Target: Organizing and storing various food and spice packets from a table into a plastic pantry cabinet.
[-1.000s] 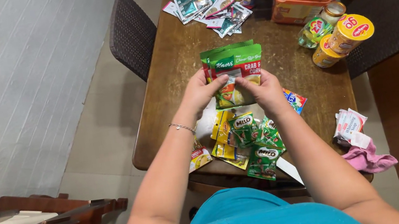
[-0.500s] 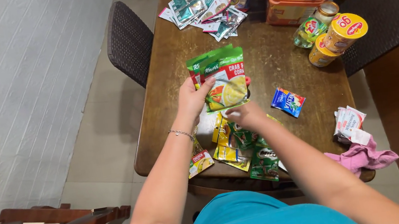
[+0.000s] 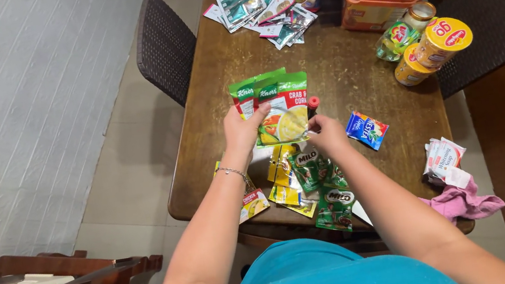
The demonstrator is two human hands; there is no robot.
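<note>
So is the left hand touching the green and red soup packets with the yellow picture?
Touching. The head view shows the left hand gripping the fanned green and red soup packets by their left edge, thumb laid across the front.

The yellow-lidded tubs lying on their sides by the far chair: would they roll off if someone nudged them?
Probably they would roll: the two tubs are round and lie on their sides near the table edge. The jar beside them might stop a roll that way. They look like light plastic, so likely easy to lift.
</note>
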